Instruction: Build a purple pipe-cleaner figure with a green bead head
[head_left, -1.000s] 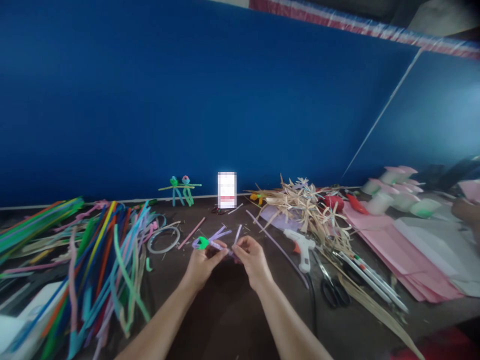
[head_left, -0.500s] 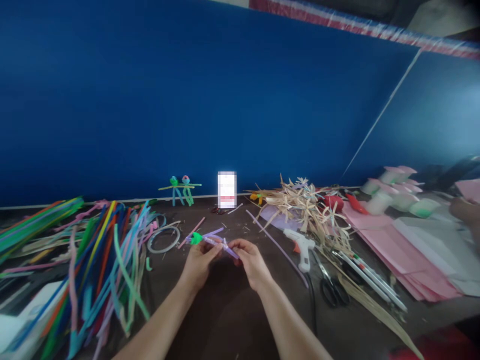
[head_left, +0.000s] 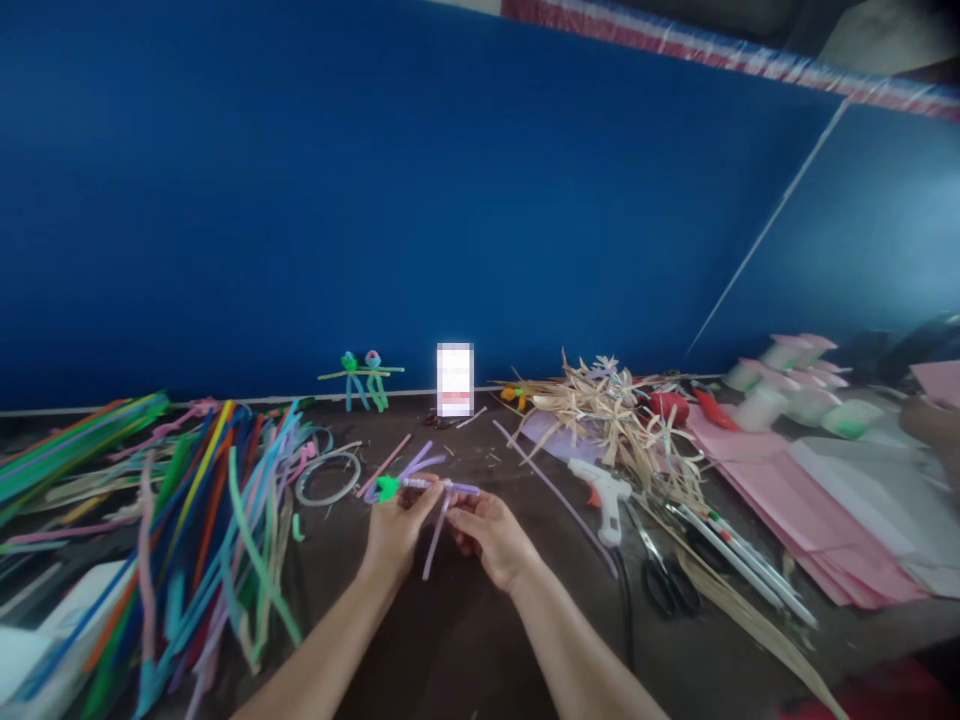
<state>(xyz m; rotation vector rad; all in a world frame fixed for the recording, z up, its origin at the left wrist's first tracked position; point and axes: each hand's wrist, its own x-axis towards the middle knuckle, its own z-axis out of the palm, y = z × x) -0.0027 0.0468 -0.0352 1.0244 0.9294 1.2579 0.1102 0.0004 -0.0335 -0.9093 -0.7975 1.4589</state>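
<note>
Between my hands, above the dark table, is a pipe-cleaner figure (head_left: 417, 483) of purple stems with a green tuft at its left end. My left hand (head_left: 401, 520) pinches its middle between thumb and fingers. My right hand (head_left: 484, 530) is closed at the figure's right end, thumb and fingertips together by the purple stems. One purple stem (head_left: 434, 540) hangs down between the hands; another points right over the right fingers. Beyond them stand two finished-looking pipe-cleaner figures (head_left: 362, 380), green and blue, against the blue wall.
Many coloured pipe cleaners (head_left: 202, 540) lie at left beside a clear ring (head_left: 328, 478). At right are a white glue gun (head_left: 606, 497), black-handled scissors (head_left: 667, 580), a heap of straw-coloured strips (head_left: 600, 400) and pink sheets (head_left: 780, 500). A long purple stem (head_left: 555, 500) lies nearer.
The figure's right-hand stems have spread: one now hangs down toward me and one points right. My right hand has shifted slightly left and down; the left still holds the middle.
</note>
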